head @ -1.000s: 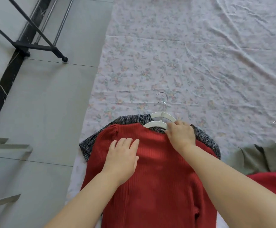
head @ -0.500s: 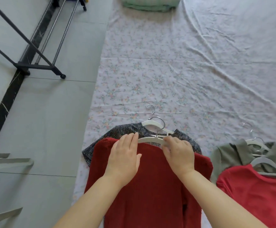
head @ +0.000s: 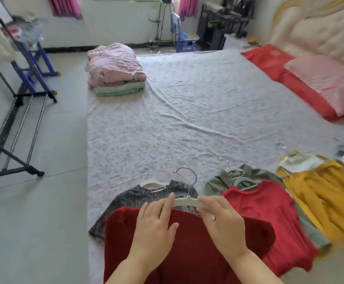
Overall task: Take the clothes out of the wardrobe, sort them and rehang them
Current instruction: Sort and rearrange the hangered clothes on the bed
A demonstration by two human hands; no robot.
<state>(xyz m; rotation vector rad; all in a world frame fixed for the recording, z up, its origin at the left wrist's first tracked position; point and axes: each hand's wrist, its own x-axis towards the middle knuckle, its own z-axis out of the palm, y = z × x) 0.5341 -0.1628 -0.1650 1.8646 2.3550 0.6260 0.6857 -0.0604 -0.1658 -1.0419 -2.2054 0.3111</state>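
The right hand [head: 223, 224] grips the white hanger [head: 184, 201] at the neckline of the dark red top [head: 187, 255]. The left hand [head: 154, 225] lies flat on that top, fingers straight.

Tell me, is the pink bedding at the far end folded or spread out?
Folded: the pink bedding sits as a compact layered stack on green bedding, not laid flat.

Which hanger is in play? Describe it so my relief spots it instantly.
On the pale floral sheet spread over the floor, find the dark red ribbed sweater at its near edge. The white plastic hanger lies at its collar, between the left hand and right hand. It alone is being held; neighbouring hangers lie untouched.
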